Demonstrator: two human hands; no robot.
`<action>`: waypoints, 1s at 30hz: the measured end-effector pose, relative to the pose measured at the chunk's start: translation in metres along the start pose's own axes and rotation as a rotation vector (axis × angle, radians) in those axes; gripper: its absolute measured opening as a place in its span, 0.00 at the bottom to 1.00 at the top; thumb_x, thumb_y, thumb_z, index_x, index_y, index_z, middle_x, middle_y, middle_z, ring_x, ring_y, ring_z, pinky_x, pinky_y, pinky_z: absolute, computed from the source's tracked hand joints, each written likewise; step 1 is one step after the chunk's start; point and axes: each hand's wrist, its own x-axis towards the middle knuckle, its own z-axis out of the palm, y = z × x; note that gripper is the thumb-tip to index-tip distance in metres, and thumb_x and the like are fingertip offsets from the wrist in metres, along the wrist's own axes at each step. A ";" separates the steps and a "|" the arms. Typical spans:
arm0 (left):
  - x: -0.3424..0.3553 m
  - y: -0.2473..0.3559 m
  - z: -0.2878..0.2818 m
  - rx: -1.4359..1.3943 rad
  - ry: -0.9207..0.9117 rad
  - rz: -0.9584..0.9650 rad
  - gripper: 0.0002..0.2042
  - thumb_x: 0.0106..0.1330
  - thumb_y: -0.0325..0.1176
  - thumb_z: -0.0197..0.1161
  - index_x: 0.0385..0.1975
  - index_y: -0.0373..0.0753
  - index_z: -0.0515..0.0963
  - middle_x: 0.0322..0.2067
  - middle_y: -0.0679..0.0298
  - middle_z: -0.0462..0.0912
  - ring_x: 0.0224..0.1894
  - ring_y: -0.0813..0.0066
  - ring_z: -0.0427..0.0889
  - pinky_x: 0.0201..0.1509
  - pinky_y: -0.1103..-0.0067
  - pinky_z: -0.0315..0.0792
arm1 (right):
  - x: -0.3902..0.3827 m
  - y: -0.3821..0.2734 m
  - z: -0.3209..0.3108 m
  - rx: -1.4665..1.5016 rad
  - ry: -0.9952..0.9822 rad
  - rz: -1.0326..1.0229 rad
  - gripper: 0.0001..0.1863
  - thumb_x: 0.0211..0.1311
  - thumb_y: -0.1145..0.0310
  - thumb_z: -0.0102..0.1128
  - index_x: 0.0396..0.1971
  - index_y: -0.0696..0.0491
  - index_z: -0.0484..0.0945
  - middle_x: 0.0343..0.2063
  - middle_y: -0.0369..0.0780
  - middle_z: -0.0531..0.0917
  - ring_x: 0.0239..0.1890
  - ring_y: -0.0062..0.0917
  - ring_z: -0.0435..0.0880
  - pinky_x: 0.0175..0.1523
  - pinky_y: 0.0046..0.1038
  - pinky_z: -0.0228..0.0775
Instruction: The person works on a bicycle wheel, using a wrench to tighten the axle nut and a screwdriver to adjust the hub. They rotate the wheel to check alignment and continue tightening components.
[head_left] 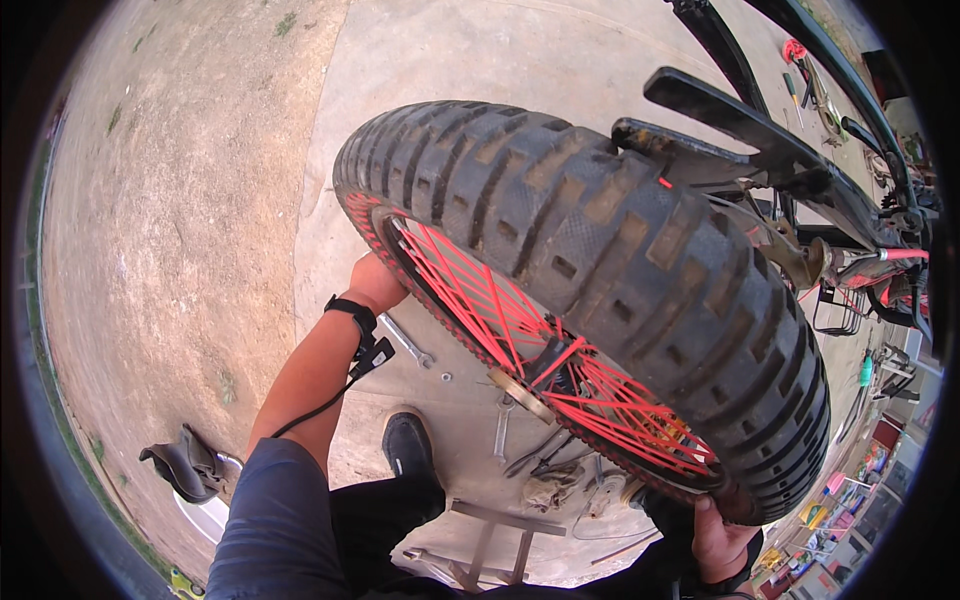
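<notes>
Left hand (pixel 375 282) grips the far rim of the knobby black motorcycle tyre with red spokes (pixel 600 270); right hand (pixel 718 535) clamps its near edge. You keep both grips opposed, wheel upright beneath the black fender (pixel 730 125).

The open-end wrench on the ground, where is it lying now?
In the head view, the wrench lies on the concrete just right of the left hand, below the knobby tyre.

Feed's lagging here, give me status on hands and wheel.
Left hand and right hand both grip the knobby wheel on opposite sides. Wrenches on concrete below. Frame close behind.
</notes>
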 end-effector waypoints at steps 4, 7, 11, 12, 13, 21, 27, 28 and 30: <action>0.000 0.000 -0.001 0.009 -0.030 -0.013 0.13 0.64 0.41 0.60 0.44 0.45 0.83 0.43 0.56 0.87 0.47 0.54 0.85 0.47 0.63 0.80 | 0.000 0.001 0.000 -0.024 0.004 -0.016 0.30 0.67 0.72 0.58 0.66 0.64 0.62 0.57 0.49 0.79 0.60 0.35 0.79 0.67 0.35 0.65; -0.002 0.005 -0.006 -0.016 -0.014 0.000 0.14 0.64 0.41 0.61 0.45 0.45 0.83 0.44 0.55 0.87 0.47 0.54 0.85 0.48 0.63 0.80 | 0.001 0.000 0.003 -0.013 0.014 -0.033 0.31 0.67 0.71 0.58 0.67 0.64 0.61 0.58 0.49 0.78 0.59 0.35 0.79 0.67 0.35 0.65; -0.004 0.005 -0.007 -0.017 -0.014 0.007 0.14 0.63 0.42 0.62 0.45 0.45 0.82 0.45 0.55 0.86 0.48 0.53 0.85 0.49 0.63 0.79 | -0.003 0.008 -0.004 -0.026 0.002 -0.027 0.32 0.67 0.71 0.58 0.68 0.63 0.59 0.58 0.49 0.78 0.59 0.36 0.79 0.68 0.37 0.65; -0.005 0.005 -0.007 -0.022 -0.009 0.007 0.14 0.63 0.42 0.62 0.45 0.45 0.82 0.44 0.55 0.87 0.47 0.53 0.85 0.49 0.63 0.79 | -0.003 0.011 -0.005 -0.025 0.007 -0.045 0.33 0.67 0.72 0.58 0.69 0.63 0.59 0.59 0.49 0.77 0.60 0.36 0.78 0.68 0.37 0.65; -0.006 0.006 -0.006 -0.025 -0.004 0.008 0.14 0.63 0.42 0.62 0.45 0.45 0.83 0.44 0.55 0.87 0.47 0.53 0.85 0.49 0.63 0.79 | -0.003 0.014 -0.005 -0.023 0.013 -0.063 0.33 0.67 0.72 0.58 0.69 0.63 0.58 0.59 0.50 0.77 0.60 0.37 0.78 0.68 0.37 0.65; -0.019 0.007 -0.011 -0.098 0.121 0.084 0.13 0.62 0.43 0.62 0.40 0.45 0.84 0.39 0.54 0.87 0.43 0.51 0.86 0.46 0.62 0.80 | 0.002 0.009 -0.012 -0.324 -0.091 -0.141 0.34 0.66 0.75 0.56 0.70 0.63 0.56 0.60 0.50 0.74 0.63 0.36 0.75 0.69 0.38 0.62; -0.031 -0.006 -0.016 -0.031 -0.119 -0.039 0.12 0.55 0.37 0.62 0.35 0.39 0.84 0.34 0.50 0.86 0.37 0.48 0.85 0.42 0.62 0.78 | 0.015 0.004 -0.003 -0.318 -0.020 -0.280 0.35 0.63 0.77 0.59 0.69 0.62 0.57 0.60 0.49 0.74 0.62 0.35 0.74 0.70 0.37 0.61; -0.032 0.014 -0.038 -0.074 -0.206 -0.074 0.13 0.52 0.37 0.62 0.33 0.36 0.84 0.33 0.49 0.86 0.36 0.49 0.84 0.42 0.63 0.78 | 0.015 0.005 -0.003 -0.313 0.016 -0.292 0.37 0.61 0.77 0.61 0.70 0.62 0.57 0.61 0.49 0.73 0.63 0.35 0.74 0.70 0.37 0.61; -0.039 0.021 -0.047 -0.088 -0.229 -0.040 0.13 0.53 0.37 0.62 0.33 0.36 0.84 0.32 0.48 0.86 0.37 0.49 0.84 0.42 0.63 0.78 | 0.018 0.009 0.008 -0.132 0.107 -0.285 0.42 0.55 0.76 0.66 0.70 0.62 0.58 0.64 0.50 0.70 0.65 0.36 0.72 0.71 0.37 0.58</action>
